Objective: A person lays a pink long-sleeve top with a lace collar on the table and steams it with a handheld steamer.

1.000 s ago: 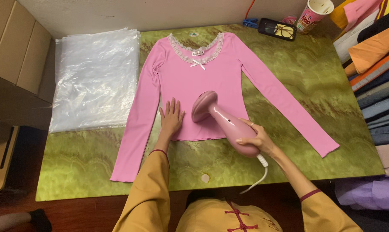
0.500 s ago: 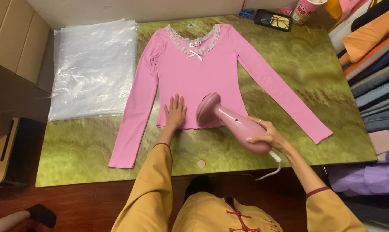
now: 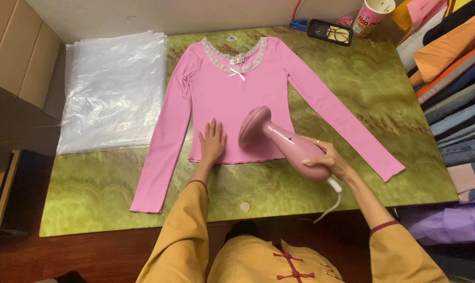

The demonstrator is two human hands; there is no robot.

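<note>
A pink long-sleeved top (image 3: pixel 237 99) with a lace neckline lies flat, front up, on a green marbled table (image 3: pixel 352 78). My left hand (image 3: pixel 213 142) presses flat on the top's lower hem, fingers spread. My right hand (image 3: pixel 326 160) grips the handle of a pink handheld garment steamer (image 3: pixel 279 140). The steamer's head rests on the lower right part of the top's body, just right of my left hand. A white cord (image 3: pixel 334 196) trails from the handle over the table's front edge.
A stack of clear plastic bags (image 3: pixel 114 89) lies on the table's left end. A phone (image 3: pixel 330 32) and a paper cup (image 3: pixel 372 15) sit at the back right. Folded clothes (image 3: pixel 452 84) are stacked to the right, cardboard boxes (image 3: pixel 17 63) to the left.
Little has shifted on the table: both hands and the steamer stay on the top's lower body. The camera view has tilted slightly.
</note>
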